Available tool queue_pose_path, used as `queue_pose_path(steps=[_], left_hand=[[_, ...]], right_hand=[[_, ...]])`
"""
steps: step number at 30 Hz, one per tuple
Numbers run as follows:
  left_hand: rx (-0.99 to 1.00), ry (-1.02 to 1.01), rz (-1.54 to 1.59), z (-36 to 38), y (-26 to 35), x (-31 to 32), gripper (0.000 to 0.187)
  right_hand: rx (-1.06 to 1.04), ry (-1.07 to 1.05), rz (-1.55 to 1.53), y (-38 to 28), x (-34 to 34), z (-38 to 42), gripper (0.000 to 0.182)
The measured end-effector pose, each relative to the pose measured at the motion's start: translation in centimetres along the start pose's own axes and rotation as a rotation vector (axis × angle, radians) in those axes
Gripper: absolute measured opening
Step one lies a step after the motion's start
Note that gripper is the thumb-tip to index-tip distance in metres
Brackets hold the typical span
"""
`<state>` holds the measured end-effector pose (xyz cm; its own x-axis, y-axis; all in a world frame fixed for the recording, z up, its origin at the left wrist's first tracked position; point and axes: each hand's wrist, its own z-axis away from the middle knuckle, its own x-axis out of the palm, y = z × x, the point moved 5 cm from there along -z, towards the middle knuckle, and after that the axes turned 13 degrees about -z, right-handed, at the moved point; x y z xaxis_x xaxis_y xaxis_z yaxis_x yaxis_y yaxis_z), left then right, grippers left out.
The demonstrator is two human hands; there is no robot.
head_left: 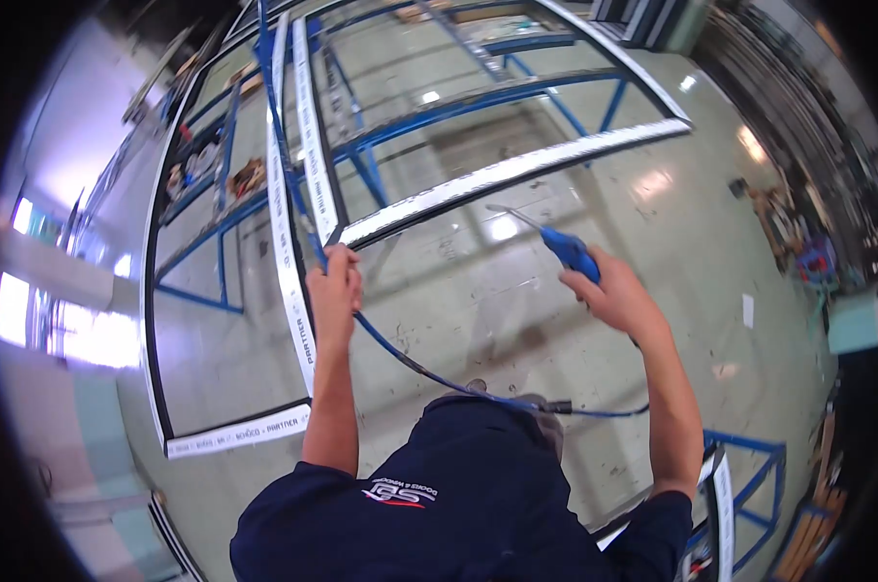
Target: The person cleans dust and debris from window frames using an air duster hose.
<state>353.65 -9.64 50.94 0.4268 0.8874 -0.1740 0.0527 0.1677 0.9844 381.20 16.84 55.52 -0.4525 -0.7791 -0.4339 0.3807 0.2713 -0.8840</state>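
My left hand (336,287) is closed around a blue hose (390,347), beside the near corner of a white-taped frame (516,177). From that hand the hose curves down across the front of my body to the right. My right hand (615,289) grips a blue-handled tool (570,254) with a thin metal tip that points up and left. The tool is held over the floor, apart from the frame. A second white-taped frame (293,291) lies to the left of my left hand.
Blue metal stands (478,104) carry the frames. Tools and small parts lie on a shelf at the left. Long profiles (798,116) are stacked at the right edge. Another blue stand (749,485) with a frame stands at the lower right.
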Motion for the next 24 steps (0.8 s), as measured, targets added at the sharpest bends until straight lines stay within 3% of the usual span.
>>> queue_pose_path(steps=[4, 11, 17, 24], left_hand=[[-0.007, 0.222, -0.072, -3.6, -2.9, -4.8, 0.033], [-0.113, 0.457, -0.302, -4.9, -3.4, -2.0, 0.033], [-0.150, 0.434, -0.427, -6.7, -3.1, 5.5, 0.030], [-0.200, 0.416, -0.370, -11.4, -4.6, 9.5, 0.030]], right_hand=[[-0.096, -0.286, 0.089, -0.7, 5.0, -14.3, 0.047], [-0.279, -0.548, 0.193, -0.6, 12.9, -27.9, 0.049], [-0.284, -0.541, 0.090, -2.8, 13.6, -35.9, 0.049], [-0.356, -0.224, -0.043, -10.7, 6.9, -53.3, 0.051]])
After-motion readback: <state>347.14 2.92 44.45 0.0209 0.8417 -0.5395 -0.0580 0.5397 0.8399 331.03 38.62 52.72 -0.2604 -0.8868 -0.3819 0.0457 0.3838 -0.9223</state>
